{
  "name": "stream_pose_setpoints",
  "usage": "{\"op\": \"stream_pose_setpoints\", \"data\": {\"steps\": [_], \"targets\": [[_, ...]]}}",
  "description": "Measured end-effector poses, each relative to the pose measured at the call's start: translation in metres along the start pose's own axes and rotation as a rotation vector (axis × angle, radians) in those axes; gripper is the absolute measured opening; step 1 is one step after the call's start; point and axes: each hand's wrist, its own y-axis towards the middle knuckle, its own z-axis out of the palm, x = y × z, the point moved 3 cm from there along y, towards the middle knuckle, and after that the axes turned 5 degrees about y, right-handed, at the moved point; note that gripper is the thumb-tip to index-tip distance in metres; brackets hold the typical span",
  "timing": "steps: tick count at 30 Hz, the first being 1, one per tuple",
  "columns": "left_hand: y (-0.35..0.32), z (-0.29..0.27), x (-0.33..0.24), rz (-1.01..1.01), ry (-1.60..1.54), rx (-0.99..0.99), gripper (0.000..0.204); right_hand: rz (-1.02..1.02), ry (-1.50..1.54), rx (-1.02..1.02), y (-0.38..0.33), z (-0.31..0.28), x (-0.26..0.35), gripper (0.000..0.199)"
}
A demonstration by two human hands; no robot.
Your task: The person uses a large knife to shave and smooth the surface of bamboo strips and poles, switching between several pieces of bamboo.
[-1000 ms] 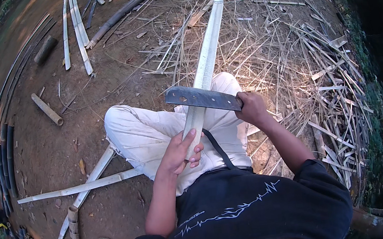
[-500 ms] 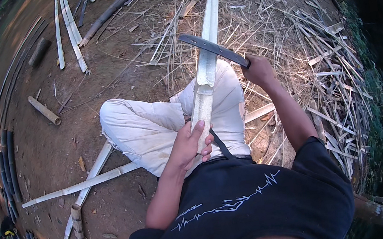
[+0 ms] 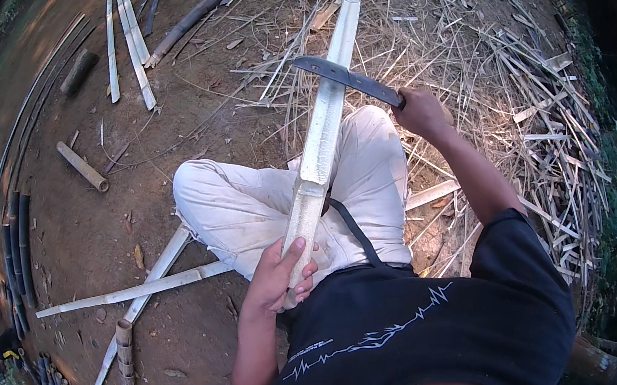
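**Split bamboo across the lap, blade laid over it**

Seated on bare ground, legs in pale trousers [image 3: 263, 206] folded, dark shirt [image 3: 413, 334] filling the lower edge of the view. Left hand [image 3: 277, 278] closed around the near end of a long pale bamboo strip [image 3: 323, 124], thumb on top, fingers curled under, just in front of the belly. Strip resting over the lap and running away up and to the right, far end reaching the top edge of the view. Right hand [image 3: 421, 111] wrapped tight on the handle of a dark, broad-bladed chopping knife [image 3: 344, 79], arm stretched out to the right of the knee. Blade lying crosswise over the strip, well up its length, tip pointing left; touching the bamboo or held just above it, impossible to tell.

Under and beyond the knees, a thick litter of thin bamboo slivers [image 3: 513, 88], densest to the right. To the left, two more pale split slats [image 3: 134, 289] crossing each other on the dirt, one passing under the left knee. Farther left, a short round bamboo stub [image 3: 83, 166] lying alone, and another darker stub [image 3: 78, 71] near the upper left. Several narrow slats [image 3: 125, 45] side by side at the top left, next to a long dark pole [image 3: 203, 10]. A row of dark bamboo lengths [image 3: 18, 246] along the left rim.
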Motion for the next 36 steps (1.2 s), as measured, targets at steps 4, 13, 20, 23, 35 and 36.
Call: {"op": "stream_pose_setpoints", "data": {"steps": [4,13,20,23,35,36], "targets": [[-0.012,-0.007,-0.002,-0.038,-0.011,-0.014,0.036,-0.321,0.031,-0.067,-0.037,0.011,0.029,0.015],[-0.033,-0.029,0.018,-0.035,0.039,-0.038,0.033,-0.066,0.059,-0.008,0.034,0.020,0.003,0.015],[-0.062,-0.042,0.036,-0.134,-0.072,-0.025,0.032,-0.078,-0.113,-0.024,0.085,0.043,-0.049,0.019],[-0.063,-0.046,0.037,-0.148,-0.035,-0.092,0.033,-0.052,-0.070,-0.028,0.106,0.043,-0.062,0.023],[-0.100,-0.070,0.052,-0.228,-0.058,-0.135,0.035,0.041,-0.052,0.052,0.159,0.037,-0.060,0.023],[-0.101,-0.073,0.056,-0.235,-0.085,-0.121,0.035,0.068,-0.042,0.059,0.162,0.037,-0.064,0.026]]}}
